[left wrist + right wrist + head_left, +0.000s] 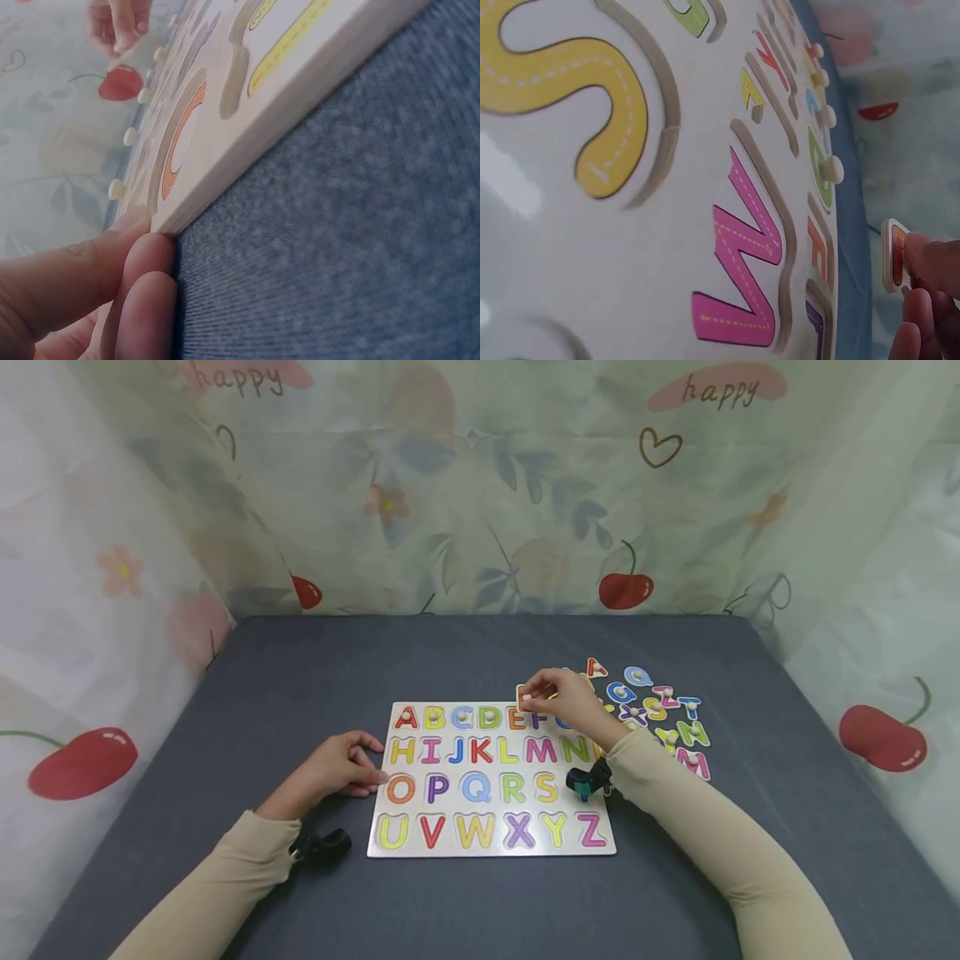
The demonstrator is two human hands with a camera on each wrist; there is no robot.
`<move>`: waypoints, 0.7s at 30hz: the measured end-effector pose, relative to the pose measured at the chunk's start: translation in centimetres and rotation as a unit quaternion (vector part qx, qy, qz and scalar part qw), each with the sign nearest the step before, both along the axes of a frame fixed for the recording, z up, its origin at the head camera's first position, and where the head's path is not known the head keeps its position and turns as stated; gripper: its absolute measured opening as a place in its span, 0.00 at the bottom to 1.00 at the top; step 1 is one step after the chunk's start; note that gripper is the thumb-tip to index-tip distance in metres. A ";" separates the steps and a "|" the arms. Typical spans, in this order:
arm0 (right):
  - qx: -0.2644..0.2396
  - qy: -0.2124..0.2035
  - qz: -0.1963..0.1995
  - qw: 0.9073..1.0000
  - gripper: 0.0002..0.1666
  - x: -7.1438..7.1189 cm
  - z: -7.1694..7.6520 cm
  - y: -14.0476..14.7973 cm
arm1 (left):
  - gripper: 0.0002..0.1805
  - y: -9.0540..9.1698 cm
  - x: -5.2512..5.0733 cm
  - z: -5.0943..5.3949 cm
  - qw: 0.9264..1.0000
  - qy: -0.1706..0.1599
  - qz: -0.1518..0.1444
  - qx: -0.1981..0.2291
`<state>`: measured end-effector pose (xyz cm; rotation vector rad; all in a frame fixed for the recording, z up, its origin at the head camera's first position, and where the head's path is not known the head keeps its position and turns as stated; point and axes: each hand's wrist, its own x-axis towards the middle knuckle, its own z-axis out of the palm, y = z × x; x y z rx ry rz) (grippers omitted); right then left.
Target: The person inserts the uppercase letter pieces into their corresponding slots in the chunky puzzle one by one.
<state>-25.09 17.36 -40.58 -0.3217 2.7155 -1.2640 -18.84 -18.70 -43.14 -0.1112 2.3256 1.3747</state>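
My right hand (567, 695) (935, 279) pinches a small orange letter piece (520, 697) (889, 255) by its knob, tilted above the top edge of the alphabet board (377, 846) (697, 135), near the E recess (516, 719). At the board's left edge, beside the O recess (401, 789), is my left hand (337, 766) (90, 285); its thumb rests on the rim and its curled fingers press the side. Knobbed pieces A (406, 718), B (434, 718), C (462, 718) and D (490, 718) lie in the top row.
Several loose letter pieces, including a red A (596, 668), a blue Q (637, 676) and a pink M (693, 763), lie right of the board on the dark table (315, 668). My right forearm (712, 835) passes close to them. A patterned curtain (465, 527) stands behind.
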 end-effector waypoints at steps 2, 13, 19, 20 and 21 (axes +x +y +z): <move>0.000 -0.008 0.006 1.000 0.10 -0.3 -0.4 -0.3 | 0.29 0.0 0.0 0.0 1.000 0.000 -0.001 0.001; 0.045 -0.019 0.031 0.998 0.06 -0.3 -1.6 -1.4 | 0.29 0.1 0.0 0.2 1.000 -0.002 0.002 -0.002; 0.054 -0.024 0.036 0.998 0.07 -0.3 -1.8 -1.5 | 0.29 0.2 0.1 0.1 1.000 0.000 0.004 -0.004; 0.055 -0.026 0.037 0.998 0.07 -0.3 -1.8 -1.5 | 0.29 0.2 0.1 0.1 1.000 0.000 0.005 -0.005; 0.056 -0.028 0.037 0.997 0.08 -0.4 -1.9 -1.6 | 0.29 0.2 0.1 0.1 1.000 0.000 0.005 -0.006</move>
